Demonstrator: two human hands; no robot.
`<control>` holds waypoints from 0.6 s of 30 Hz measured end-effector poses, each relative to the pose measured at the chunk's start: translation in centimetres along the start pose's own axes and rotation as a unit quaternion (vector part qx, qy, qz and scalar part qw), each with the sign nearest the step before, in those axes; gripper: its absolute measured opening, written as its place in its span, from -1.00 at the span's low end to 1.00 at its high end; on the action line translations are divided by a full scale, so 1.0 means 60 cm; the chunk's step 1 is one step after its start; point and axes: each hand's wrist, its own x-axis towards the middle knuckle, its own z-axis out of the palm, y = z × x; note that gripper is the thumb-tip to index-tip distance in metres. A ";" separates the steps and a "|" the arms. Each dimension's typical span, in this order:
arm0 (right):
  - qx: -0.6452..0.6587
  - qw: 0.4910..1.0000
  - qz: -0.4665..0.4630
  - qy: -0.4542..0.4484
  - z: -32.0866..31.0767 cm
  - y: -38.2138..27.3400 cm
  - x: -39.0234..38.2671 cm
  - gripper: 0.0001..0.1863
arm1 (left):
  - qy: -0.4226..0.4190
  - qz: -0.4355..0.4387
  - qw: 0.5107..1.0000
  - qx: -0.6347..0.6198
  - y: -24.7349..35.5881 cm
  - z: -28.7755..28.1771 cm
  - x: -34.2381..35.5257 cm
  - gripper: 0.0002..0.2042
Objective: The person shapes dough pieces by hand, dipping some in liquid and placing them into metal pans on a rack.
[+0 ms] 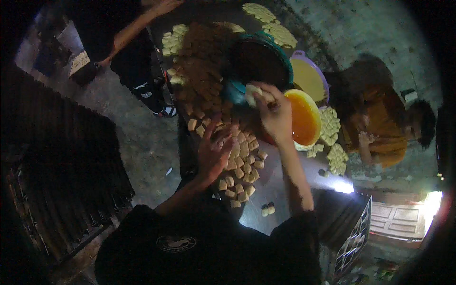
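My right hand (274,114) is closed round a pale dough piece (253,95), held up between the teal basin and the bowl of orange liquid (304,118). Below and to the left, my left hand (216,149) lies over the cut dough pieces (242,161) with its fingers apart, touching them. These are small, pale brown blocks spread toward the table's near edge. Farther back lies a large mass of darker brown pieces (199,61). The teal basin (280,52) has a dark inside; its contents cannot be made out.
A purple-rimmed basin (325,80) holds something yellowish. Flat clusters of pale dough (330,126) lie along the table's right side. A person in orange (384,123) is at the right; another's arm (133,31) is at upper left. A dark slatted rack (57,156) stands left.
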 end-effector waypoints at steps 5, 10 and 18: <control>-0.347 0.922 -0.013 -0.170 0.025 0.176 0.169 -0.64 | 0.042 -0.042 0.991 0.121 0.020 -0.042 0.037 -0.50; -0.292 0.938 -0.025 -0.185 0.041 0.243 0.188 -0.58 | 0.050 -0.064 0.987 0.137 -0.006 -0.089 0.060 -0.59; -0.217 0.952 0.153 -0.153 0.027 0.224 0.173 -0.56 | 0.000 -0.050 0.973 0.225 -0.001 -0.070 0.084 -0.69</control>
